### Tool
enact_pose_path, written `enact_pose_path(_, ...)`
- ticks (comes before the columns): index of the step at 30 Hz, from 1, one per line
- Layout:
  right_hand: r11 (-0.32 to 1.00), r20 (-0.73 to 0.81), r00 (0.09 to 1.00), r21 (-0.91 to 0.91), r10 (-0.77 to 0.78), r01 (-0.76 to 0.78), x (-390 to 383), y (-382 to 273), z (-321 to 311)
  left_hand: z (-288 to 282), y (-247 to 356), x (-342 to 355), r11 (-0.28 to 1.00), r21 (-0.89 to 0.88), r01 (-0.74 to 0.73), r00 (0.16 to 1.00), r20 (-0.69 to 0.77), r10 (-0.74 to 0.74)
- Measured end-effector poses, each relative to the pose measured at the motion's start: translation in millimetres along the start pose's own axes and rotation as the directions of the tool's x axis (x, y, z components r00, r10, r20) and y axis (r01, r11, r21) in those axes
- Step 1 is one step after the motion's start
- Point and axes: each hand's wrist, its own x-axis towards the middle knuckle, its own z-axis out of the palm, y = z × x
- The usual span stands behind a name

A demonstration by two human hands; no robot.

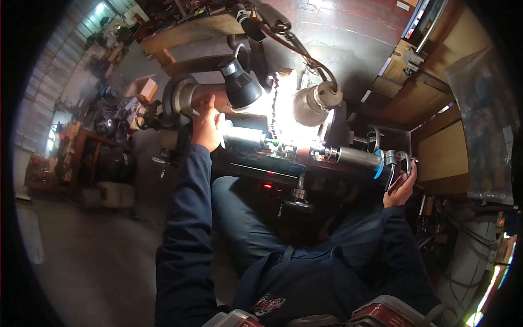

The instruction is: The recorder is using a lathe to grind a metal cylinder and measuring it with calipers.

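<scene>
My left hand (206,122) rests at the left of a metal bench machine, fingers laid over a brownish cylindrical housing (193,95) beside a silver sleeve (242,136). At the right, my right hand (400,188) closes round a chrome handle (404,162) at the end of a steel cylinder (357,158) with a blue ring (379,163). A black lamp (239,87) and a pale metal fitting (316,103) with cables stand over the brightly lit middle, where detail is washed out. A small handwheel (298,201) projects toward me.
A wooden ledge (188,30) lies behind the machine. Cluttered shelving (81,163), an open cardboard box (143,87) and a dark drum (113,166) are at left. Wooden boards (441,163), a plastic sheet (485,136) and hanging cables are at right. My legs are under the machine's front.
</scene>
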Motion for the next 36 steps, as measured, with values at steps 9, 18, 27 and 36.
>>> enact_pose_path(9, 0.969, 0.701, 0.674, -0.111, 0.233, -0.22, 150.3, 31.0, 18.2, -9.4, 14.7, -4.7, 0.996, 0.085, -0.027, 1.0, 0.001, 0.027)
enact_pose_path(18, 0.89, 0.779, 0.626, -0.31, 0.036, 0.335, 116.4, 47.8, 12.2, -6.5, -3.0, -4.2, 0.998, 0.028, -0.048, 0.999, -0.008, 0.048)
enact_pose_path(27, 0.96, 0.215, 0.967, -0.21, -0.139, 0.184, 25.3, -4.1, -17.1, -9.8, -9.0, -5.6, 0.999, -0.027, -0.043, 0.999, 0.031, 0.043)
enact_pose_path(36, 0.937, 0.082, 0.934, 0.074, -0.347, 0.342, -69.1, 159.7, 17.8, 6.4, 26.1, 0.5, 0.988, -0.152, 0.016, 0.998, 0.059, -0.007)
